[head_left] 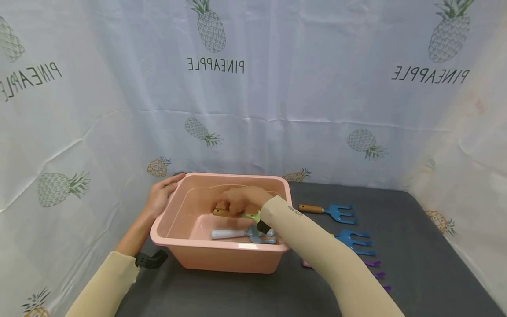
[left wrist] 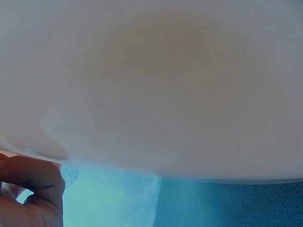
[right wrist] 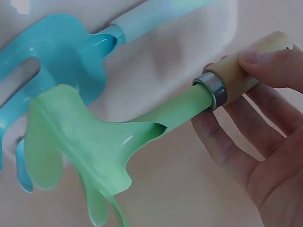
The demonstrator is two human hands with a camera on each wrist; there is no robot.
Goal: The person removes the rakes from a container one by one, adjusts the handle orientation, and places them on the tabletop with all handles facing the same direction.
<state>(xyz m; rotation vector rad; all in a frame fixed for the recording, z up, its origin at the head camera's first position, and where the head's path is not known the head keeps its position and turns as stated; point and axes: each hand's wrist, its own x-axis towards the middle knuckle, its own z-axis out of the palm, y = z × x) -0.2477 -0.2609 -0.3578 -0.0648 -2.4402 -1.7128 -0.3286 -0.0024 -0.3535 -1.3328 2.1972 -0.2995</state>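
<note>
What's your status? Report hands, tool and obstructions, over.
Left hand gripping pink basin by its rim. Right hand holding green fork by wooden handle, inside basin. Blue fork close by, possibly in the way.

The green fork (right wrist: 90, 142) looked glossy metal, its handle (right wrist: 233, 78) smooth wood, its collar (right wrist: 216, 89) shiny metal; the tub (head_left: 229, 259) looked smooth plastic, the desk (head_left: 400, 233) matt.

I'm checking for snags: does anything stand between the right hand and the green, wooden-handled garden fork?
Nothing visible: the right hand holds the green fork. The blue, white-handled fork isn't between them.
</note>
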